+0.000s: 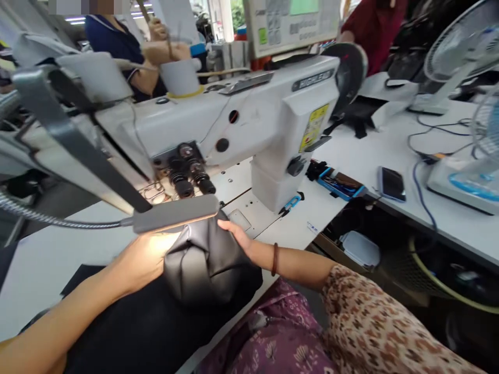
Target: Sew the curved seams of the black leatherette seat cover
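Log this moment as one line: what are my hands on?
Left hand: gathered black leather-like piece | Right hand: same piece | Nearby: white Highlead sewing machine

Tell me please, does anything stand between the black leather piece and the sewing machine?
Yes. The gray lamp bar runs just above the black leather piece, in front of the sewing machine.

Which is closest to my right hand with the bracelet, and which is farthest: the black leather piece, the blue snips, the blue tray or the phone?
From your right hand, nearest first:
1. Black leather piece: touching, right under the hand.
2. Blue snips: on the table, beside the machine.
3. Blue tray: farther right on the table.
4. Phone: farthest, beyond the tray.
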`<state>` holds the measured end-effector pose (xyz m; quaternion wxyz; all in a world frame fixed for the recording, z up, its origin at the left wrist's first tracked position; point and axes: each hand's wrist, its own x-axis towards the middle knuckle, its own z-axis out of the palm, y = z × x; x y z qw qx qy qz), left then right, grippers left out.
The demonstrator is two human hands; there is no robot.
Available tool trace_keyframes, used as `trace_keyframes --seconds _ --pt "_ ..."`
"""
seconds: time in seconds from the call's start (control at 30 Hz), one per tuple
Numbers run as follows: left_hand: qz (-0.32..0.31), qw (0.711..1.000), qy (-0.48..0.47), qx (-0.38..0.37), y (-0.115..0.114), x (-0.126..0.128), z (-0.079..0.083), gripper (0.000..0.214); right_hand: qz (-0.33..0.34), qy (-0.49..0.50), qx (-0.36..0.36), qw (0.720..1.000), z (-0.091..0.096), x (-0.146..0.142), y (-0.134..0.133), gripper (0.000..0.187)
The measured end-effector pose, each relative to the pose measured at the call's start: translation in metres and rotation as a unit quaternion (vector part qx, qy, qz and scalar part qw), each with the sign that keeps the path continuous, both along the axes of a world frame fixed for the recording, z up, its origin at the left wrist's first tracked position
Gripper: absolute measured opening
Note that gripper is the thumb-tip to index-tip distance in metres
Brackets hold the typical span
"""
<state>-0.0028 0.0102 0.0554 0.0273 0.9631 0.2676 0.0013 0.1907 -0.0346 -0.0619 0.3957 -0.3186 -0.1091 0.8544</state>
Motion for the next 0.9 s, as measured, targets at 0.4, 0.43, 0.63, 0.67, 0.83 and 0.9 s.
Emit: trace_keyframes --seconds 0.4,0.43,0.63,0.67,0.83,0.9 --pt "0.058 0.998 -0.032 0.0 0.021 -0.003 -0.011 0.061 0.008 0.05 -0.039 0.998 -0.004 -0.028 0.015 0.045" --pt "0.059 0.998 -0.026 -0.007 0.022 -0.005 -0.012 0.064 0.011 0.054 -0.041 0.998 -0.004 -0.029 0.016 0.044" --pt "0.082 0.996 -0.017 0.008 0.03 -0.018 -0.022 0.062 -0.007 0.083 -0.018 0.996 -0.005 -0.031 0.011 0.037" --pt "0.087 0.996 -0.018 0.022 0.031 -0.021 -0.024 0.06 -0.012 0.088 -0.012 0.996 -0.005 -0.031 0.01 0.037" --pt "0.088 0.995 -0.025 0.05 0.034 -0.027 -0.033 0.052 -0.013 0.134 -0.026 0.99 -0.003 -0.026 0.008 0.04" --pt "0.098 0.992 -0.015 0.073 0.034 -0.027 -0.034 0.049 -0.015 0.148 -0.04 0.988 -0.004 -0.025 0.007 0.038"
